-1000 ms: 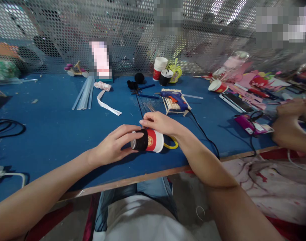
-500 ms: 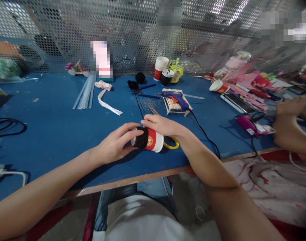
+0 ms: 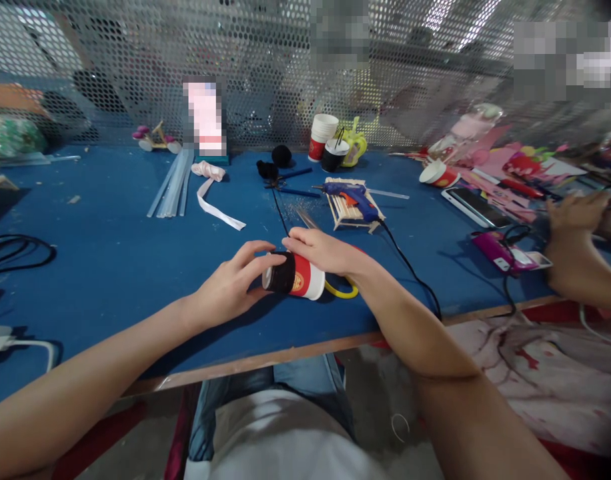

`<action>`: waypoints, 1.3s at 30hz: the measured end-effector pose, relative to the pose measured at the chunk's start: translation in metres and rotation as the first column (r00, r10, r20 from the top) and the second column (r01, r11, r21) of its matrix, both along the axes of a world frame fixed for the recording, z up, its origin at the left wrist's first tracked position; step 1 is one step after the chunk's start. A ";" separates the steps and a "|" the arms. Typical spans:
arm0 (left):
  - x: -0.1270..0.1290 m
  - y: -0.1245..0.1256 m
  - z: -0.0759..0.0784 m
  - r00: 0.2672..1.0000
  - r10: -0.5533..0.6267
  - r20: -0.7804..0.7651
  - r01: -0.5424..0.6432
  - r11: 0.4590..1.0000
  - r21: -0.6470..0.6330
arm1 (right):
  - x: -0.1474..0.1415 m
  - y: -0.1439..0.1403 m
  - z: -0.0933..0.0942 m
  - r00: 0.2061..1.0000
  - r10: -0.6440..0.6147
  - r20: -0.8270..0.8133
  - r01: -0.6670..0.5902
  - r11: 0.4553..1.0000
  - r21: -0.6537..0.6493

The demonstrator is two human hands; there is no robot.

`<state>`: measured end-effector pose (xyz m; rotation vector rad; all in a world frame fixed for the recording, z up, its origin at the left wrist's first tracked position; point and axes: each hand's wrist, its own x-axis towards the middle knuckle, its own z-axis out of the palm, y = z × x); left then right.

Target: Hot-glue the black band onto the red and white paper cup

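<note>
A red and white paper cup [image 3: 300,277] lies on its side near the table's front edge, its lower half wrapped in black yarn [image 3: 281,276]. My left hand [image 3: 228,283] grips the cup's base end, with fingers over the top and the thumb below. Across the far upper side of the cup rests my right hand [image 3: 323,250], fingers curled over it and fingertips partly hidden. From the cup a black strand runs back toward dark yarn [image 3: 267,170] and a black ball [image 3: 281,156]. Scissors with a yellow handle [image 3: 343,293] lie partly under my right wrist.
A blue glue gun [image 3: 353,200] rests on a small stick rack [image 3: 340,217], its cord trailing to the front edge. Blue-handled pliers [image 3: 298,193], glue sticks [image 3: 173,183], white ribbon [image 3: 220,213] and stacked cups [image 3: 323,127] stand beyond. Another person's arm [image 3: 578,253] is at right.
The cup has turned or shifted very slightly between my hands, and my left fingers have moved a little on it. The rest of the table looks the same.
</note>
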<state>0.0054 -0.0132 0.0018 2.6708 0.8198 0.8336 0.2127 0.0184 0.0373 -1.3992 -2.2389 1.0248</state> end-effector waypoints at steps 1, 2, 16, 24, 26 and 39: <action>0.000 0.000 0.000 1.000 -0.010 0.024 0.011 0.999 -0.047 | -0.001 -0.001 0.001 1.000 -0.011 0.016 0.011 1.000 0.011; 0.000 0.000 0.001 0.998 -0.027 0.051 0.032 0.995 -0.096 | -0.003 -0.001 0.001 0.999 -0.021 0.032 0.020 1.000 0.024; 0.001 0.002 0.002 0.982 -0.007 0.189 0.062 0.956 -0.287 | -0.010 -0.009 -0.009 0.997 -0.076 -0.004 0.075 0.974 0.214; 0.001 0.003 0.002 0.982 -0.038 0.183 0.085 0.962 -0.258 | -0.006 -0.003 -0.007 0.989 -0.037 -0.146 0.069 0.973 0.221; 0.001 0.003 0.003 0.984 -0.054 0.168 0.092 0.970 -0.227 | -0.005 -0.002 -0.003 0.978 -0.027 -0.207 0.073 0.973 0.220; -0.001 -0.001 0.007 0.996 -0.084 0.009 0.084 0.992 -0.089 | -0.032 0.016 0.026 0.980 0.058 -0.190 -0.015 0.975 0.221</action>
